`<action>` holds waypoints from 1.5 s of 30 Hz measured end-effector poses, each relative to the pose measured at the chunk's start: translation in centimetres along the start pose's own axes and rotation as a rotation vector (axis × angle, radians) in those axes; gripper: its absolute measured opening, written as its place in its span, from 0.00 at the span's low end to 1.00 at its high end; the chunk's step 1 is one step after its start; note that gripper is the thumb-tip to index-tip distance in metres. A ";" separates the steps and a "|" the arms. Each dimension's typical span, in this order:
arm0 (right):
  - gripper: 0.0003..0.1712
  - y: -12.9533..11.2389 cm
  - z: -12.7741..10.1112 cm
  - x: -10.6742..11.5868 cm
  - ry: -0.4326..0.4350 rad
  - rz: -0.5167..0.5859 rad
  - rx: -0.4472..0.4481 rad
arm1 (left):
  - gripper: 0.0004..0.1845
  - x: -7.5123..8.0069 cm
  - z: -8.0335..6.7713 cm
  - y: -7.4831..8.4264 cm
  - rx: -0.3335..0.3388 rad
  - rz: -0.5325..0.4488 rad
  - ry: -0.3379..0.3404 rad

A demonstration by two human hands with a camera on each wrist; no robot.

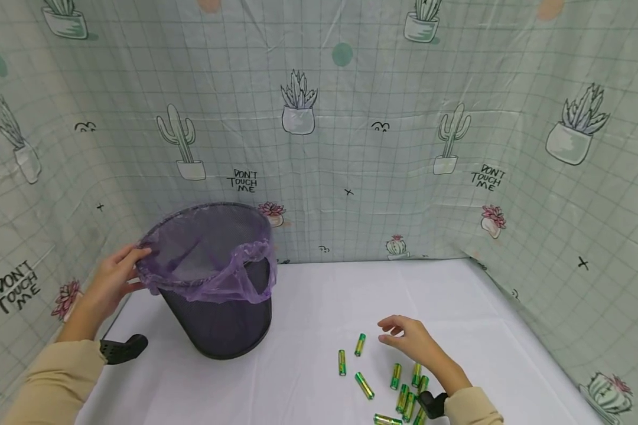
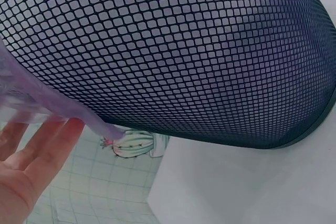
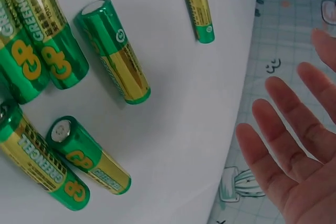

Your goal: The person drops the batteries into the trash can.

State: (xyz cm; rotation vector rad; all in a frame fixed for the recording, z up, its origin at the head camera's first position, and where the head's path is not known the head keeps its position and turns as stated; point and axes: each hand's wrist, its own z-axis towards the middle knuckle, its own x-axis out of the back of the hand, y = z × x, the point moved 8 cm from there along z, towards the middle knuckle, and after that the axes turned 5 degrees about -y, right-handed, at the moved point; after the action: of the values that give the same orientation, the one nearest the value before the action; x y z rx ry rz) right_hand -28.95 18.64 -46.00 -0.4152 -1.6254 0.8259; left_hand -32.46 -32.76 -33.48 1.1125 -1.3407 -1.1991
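Observation:
On the left of the head view stands a black mesh wastebasket (image 1: 218, 330), lined with a purple plastic bag (image 1: 207, 289) folded over its rim. My left hand (image 1: 108, 280) grips the left side of that rim, and in the left wrist view its fingertips (image 2: 71, 129) are at the bag's overhang. Over the white table to the right, my right hand (image 1: 412, 339) hovers with loosely bent fingers and holds nothing. Several green-and-gold batteries lie around and below it, such as a single battery (image 1: 360, 345) just to its left. GP lettering shows on a battery (image 3: 68, 163) in the right wrist view.
A patterned cactus curtain (image 1: 319, 159) hangs behind and along both sides of the white tabletop (image 1: 308, 319). Black wrist straps (image 1: 123, 349) sit at both sleeves. The right forearm overlaps part of the battery cluster in the head view.

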 end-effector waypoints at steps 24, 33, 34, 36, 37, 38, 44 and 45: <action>0.15 1.3 1.4 -3.0 0.010 0.079 -0.059 | 0.07 -4.6 -0.7 0.9 -0.035 0.115 -0.008; 0.15 1.9 2.5 -4.5 -0.054 0.084 -0.043 | 0.25 -7.7 -1.3 1.3 -0.043 0.206 0.015; 0.15 1.9 2.6 -4.5 -0.053 0.086 -0.048 | 0.27 -8.0 -1.4 1.3 -0.041 0.206 0.015; 0.15 2.1 2.7 -4.6 -0.046 0.082 -0.064 | 0.28 -8.7 -1.5 1.3 -0.032 0.189 0.015; 0.15 2.2 2.8 -4.7 -0.044 0.078 -0.068 | 0.28 -9.0 -1.5 1.4 -0.029 0.182 0.016; 0.15 2.3 2.9 -4.8 -0.043 0.079 -0.073 | 0.28 -9.4 -1.6 1.4 -0.024 0.176 0.018; 0.19 2.3 3.2 -5.3 -0.056 0.058 -0.042 | 0.27 -10.9 -2.4 1.5 -0.014 0.180 0.032; 0.19 2.3 3.3 -5.4 -0.059 0.045 -0.037 | 0.26 -11.2 -2.5 1.4 -0.013 0.182 0.034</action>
State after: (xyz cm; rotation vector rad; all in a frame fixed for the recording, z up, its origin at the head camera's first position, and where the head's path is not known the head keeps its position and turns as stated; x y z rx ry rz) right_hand -31.24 15.62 -51.55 -0.4586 -1.6932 0.8495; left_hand -28.96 -21.80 -32.97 0.9751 -1.3744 -1.0506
